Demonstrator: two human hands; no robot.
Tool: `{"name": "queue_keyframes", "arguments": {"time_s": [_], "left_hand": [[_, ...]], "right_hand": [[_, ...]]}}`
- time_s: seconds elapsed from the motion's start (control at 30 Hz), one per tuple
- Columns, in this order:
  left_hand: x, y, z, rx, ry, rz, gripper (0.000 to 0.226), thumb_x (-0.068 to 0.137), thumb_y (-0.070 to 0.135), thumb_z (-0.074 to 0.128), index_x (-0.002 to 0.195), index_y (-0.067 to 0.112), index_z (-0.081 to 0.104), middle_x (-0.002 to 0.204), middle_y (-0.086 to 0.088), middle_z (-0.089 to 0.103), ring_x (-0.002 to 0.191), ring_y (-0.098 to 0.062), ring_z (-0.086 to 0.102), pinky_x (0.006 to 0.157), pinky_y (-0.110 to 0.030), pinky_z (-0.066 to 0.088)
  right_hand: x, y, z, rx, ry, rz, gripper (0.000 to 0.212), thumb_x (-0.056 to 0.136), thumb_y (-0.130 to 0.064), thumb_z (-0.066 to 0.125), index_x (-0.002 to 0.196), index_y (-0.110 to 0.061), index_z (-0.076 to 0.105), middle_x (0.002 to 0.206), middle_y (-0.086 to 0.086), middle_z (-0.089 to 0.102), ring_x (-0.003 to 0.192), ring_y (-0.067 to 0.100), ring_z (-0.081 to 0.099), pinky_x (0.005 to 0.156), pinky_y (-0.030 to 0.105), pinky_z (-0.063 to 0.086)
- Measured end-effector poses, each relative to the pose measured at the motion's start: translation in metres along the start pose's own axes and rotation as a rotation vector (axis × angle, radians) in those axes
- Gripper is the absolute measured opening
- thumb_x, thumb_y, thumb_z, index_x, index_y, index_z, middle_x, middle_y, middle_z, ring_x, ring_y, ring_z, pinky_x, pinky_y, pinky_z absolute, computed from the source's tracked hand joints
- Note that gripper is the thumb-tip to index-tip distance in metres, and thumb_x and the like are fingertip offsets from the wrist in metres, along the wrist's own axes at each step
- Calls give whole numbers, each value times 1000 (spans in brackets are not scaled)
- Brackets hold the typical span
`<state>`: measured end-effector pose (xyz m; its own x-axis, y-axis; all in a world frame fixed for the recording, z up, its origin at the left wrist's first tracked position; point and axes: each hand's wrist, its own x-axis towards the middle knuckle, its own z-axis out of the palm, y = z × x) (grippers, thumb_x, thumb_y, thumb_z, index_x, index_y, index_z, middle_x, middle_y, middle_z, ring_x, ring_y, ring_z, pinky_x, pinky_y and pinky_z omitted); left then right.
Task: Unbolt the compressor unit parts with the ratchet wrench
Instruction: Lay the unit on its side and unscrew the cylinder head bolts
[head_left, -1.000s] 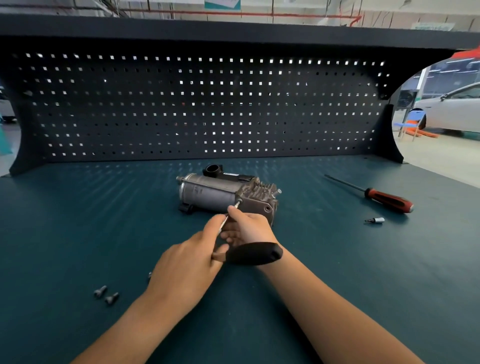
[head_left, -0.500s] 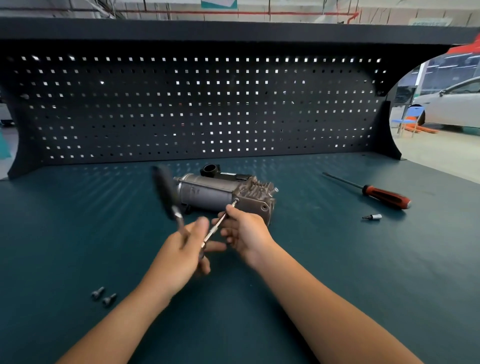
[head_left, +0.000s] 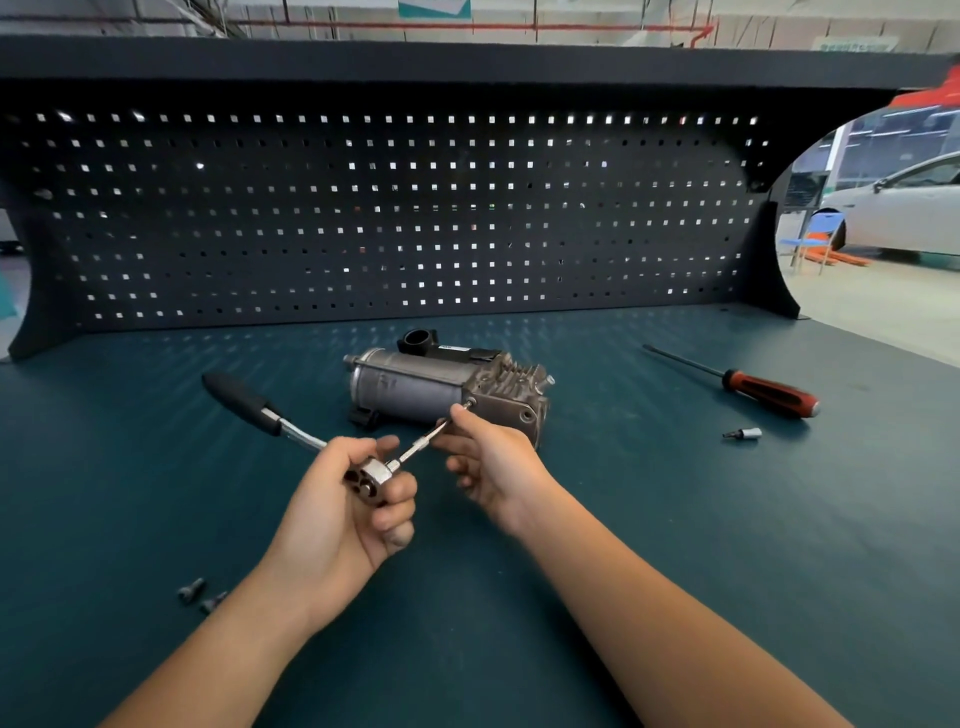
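Chrome head of the ratchet wrench (head_left: 240, 398) half buried in the curled left hand (head_left: 343, 509); far tip of the extension bar (head_left: 421, 444) masked by the pinching fingertips of the right hand (head_left: 493, 462), seating hard to make out. Mid-bench on the teal mat (head_left: 675, 519), just beyond both hands: compressor unit (head_left: 415, 389), dull grey cylinder, finned brownish head, black fitting on top.

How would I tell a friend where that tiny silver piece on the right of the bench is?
Start at the grey compressor unit in the middle of the green bench, then look right to the red-and-black screwdriver. Just nearer than its handle lies the small silver bit, alone; unlike the two dark bolts at the near left, it is shiny.
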<state>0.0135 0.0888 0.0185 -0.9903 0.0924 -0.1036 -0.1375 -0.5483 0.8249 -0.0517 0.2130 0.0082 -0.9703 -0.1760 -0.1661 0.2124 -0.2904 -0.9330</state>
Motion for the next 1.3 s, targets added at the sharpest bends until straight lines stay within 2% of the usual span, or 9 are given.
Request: {"name": "queue_keyframes", "arguments": {"time_s": [0.13,0.3,0.4,0.57,0.77,0.83,0.97,1.1,1.3], "left_hand": [[0,-10,4,431,90,262,9,97,21,37,93,18,45,45,2,49,34,-9,35,37,-18,32],[-2,-17,-7,1050,139,640,9,88,37,43,96,38,39,63,2,62,48,-4,51,54,-21,44],[-7,-14,-11,1277,146,639,16,80,50,36,96,46,33,69,-3,60,59,-8,55,62,-30,46],[-11,-11,-8,1358,120,626,23,84,45,32,103,50,22,71,1,59,64,-11,57,66,-34,47],[-13,-9,-9,1503,-8,592,36,86,46,31,99,73,10,75,6,57,66,-6,55,68,-30,48],[-11,-12,-7,1400,-9,575,32,89,40,33,101,67,21,73,1,57,57,-10,55,63,-31,49],[-2,-15,-2,838,179,419,14,97,22,35,102,32,43,56,-1,59,34,-13,45,40,-19,38],[0,-3,-3,443,239,167,16,97,27,34,99,20,49,45,0,52,29,-12,34,35,-19,31],[2,4,-6,-41,192,-80,21,96,27,36,87,13,49,45,-1,46,25,-6,28,28,-13,27]], "right_hand": [[1,1,-2,19,13,-20,15,92,-27,55,85,-14,60,51,-10,64,36,-1,48,37,11,31],[1,2,-3,3,32,-13,17,92,-28,55,88,-14,62,64,-7,62,37,-1,47,39,14,31],[1,3,-3,-11,26,3,18,93,-29,54,89,-15,63,67,-7,62,37,-1,47,41,15,32],[1,4,-4,-46,19,-19,20,93,-29,53,86,-14,62,60,-9,63,36,0,43,41,16,31],[0,2,-3,-116,60,-87,21,94,-26,50,83,-12,63,66,-2,61,31,4,35,36,12,27],[0,3,-3,-123,71,-90,22,94,-26,50,83,-13,63,64,-2,61,31,4,36,37,13,27],[1,3,-1,-90,33,-73,26,97,-28,44,86,-14,62,53,-9,61,34,3,41,39,16,30],[2,2,1,-46,-34,-23,24,99,-28,39,99,-11,57,54,-8,66,35,2,46,37,13,30],[0,2,3,108,-125,43,19,100,-24,38,91,-17,52,71,-4,73,36,4,49,38,12,36]]}}
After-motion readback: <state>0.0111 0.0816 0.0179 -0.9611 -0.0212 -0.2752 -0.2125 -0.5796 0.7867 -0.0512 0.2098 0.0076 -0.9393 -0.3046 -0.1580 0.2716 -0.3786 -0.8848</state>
